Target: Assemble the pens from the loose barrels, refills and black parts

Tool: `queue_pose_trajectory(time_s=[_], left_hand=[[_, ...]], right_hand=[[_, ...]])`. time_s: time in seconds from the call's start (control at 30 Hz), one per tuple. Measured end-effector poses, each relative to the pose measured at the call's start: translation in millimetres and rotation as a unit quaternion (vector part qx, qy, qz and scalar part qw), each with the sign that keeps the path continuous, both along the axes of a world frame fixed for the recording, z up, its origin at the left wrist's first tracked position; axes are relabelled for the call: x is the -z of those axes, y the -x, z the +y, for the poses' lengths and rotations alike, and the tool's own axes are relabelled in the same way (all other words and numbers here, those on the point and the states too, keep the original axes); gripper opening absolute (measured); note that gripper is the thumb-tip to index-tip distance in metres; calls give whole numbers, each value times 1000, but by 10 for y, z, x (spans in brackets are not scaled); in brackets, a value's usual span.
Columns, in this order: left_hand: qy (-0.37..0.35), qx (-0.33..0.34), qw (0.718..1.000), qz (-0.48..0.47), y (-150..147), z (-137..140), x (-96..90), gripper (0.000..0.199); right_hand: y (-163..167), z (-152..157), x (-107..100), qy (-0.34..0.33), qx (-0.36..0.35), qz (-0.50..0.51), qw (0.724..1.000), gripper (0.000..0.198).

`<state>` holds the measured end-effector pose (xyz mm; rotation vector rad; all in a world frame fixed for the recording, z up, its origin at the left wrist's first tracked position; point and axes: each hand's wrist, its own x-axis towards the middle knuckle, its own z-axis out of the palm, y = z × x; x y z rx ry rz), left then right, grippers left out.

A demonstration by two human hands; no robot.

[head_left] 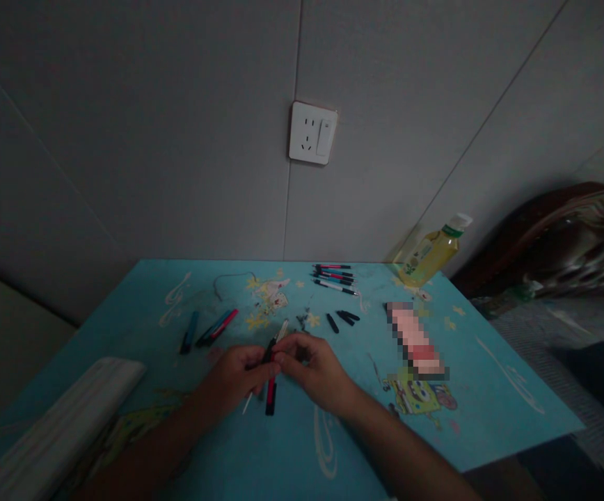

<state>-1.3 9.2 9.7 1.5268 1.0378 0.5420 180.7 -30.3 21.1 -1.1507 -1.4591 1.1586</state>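
My left hand point(240, 372) is closed around a black pen grip point(268, 353) near the table's middle. A thin white refill point(248, 403) sticks out below its fingers toward me. My right hand point(307, 365) meets it from the right, thumb and forefinger pinched on the same pen; the fingers hide just where they grip. Under the hands lies a red-and-black pen barrel point(271, 398). Just beyond the fingertips are slim whitish sticks point(282, 329), perhaps refills. Left of the hands rest a blue-and-black barrel point(189, 332) and several blue and red ones point(218, 327).
Several assembled pens point(333, 276) lie in a row at the back. Loose black grips point(348, 317) are right of centre. A bottle of yellow liquid point(432, 254) stands at the back right, a blurred pink packet point(415, 341) nearer. A whitish long object point(67, 424) lies front left.
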Motion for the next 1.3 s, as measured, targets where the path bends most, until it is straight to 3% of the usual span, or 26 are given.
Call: queue_pose_trajectory(time_s=[0.17,0.27,0.37,0.47,0.57,0.7,0.83,0.97,1.13,1.3], left_hand=[[-50,-52,997,-20,19,-8,35,37],[-66,-127,988,-59,48,15,61,33],[-72,-156,981,-92,59,33,69,31],[-55,-150,978,-133,41,22,46,29],[-39,-166,967,-188,19,14,21,28],[-37,-213,940,-264,12,58,49,29],[7,-247,904,-350,11,127,108,29],[34,-274,871,-406,14,170,108,30],[26,-276,855,-438,32,191,56,29],[16,-275,841,-467,47,191,26,31]], right_hand=[[-2,3,18,26,-23,42,999,27],[4,-38,-30,28,-71,6,997,32],[32,-71,-38,12,-90,-36,995,33],[44,-59,16,-8,-67,-61,996,22],[8,-22,45,-37,2,-66,997,20],[-65,11,-9,-87,79,7,993,21],[-82,30,-14,-105,92,30,990,20],[-60,49,73,-96,61,12,993,21],[-64,62,139,-87,48,-65,993,24],[-120,86,134,-124,39,-204,970,25]])
